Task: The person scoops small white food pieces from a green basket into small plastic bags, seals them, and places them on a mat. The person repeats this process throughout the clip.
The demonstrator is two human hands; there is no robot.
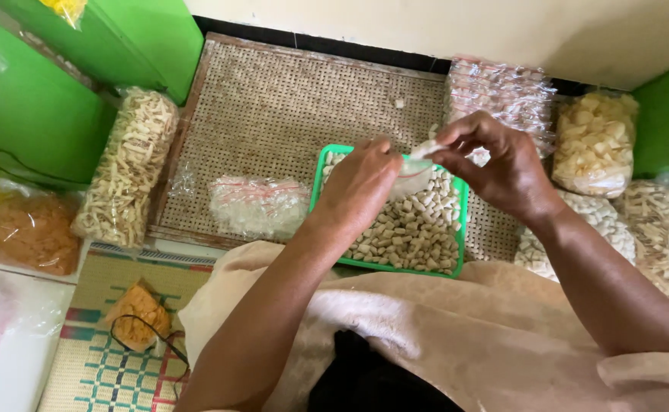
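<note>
The person's 2 hands meet over a green tray (pixel 319 172) full of small pale snack pieces (pixel 414 225). The left hand (pixel 359 187) is closed around a small clear plastic bag (pixel 413 177), and its fingers hide most of the bag, so I cannot tell how full it is. The right hand (pixel 495 160) pinches the top edge of the same bag between thumb and fingertips, with the other fingers curled in. The tray sits on a woven rattan mat (pixel 273 107), just in front of the person's lap, which is covered by a soft pink cloth (pixel 456 336). The near edge of the tray is partly hidden by the left arm. A flat pile of empty clear bags (pixel 258 204) lies on the mat, just left of the tray. Another stack of clear bags (pixel 502 91) sits behind the right hand, and the hand covers part of it. A long bag of stick-shaped snacks (pixel 127 168) lies at the left edge of the mat. More bags of pale snacks (pixel 595 141) are on the right, and some are cut off by the edge of the picture. An orange snack bag (pixel 33 233) on the far left looks blurry.
</note>
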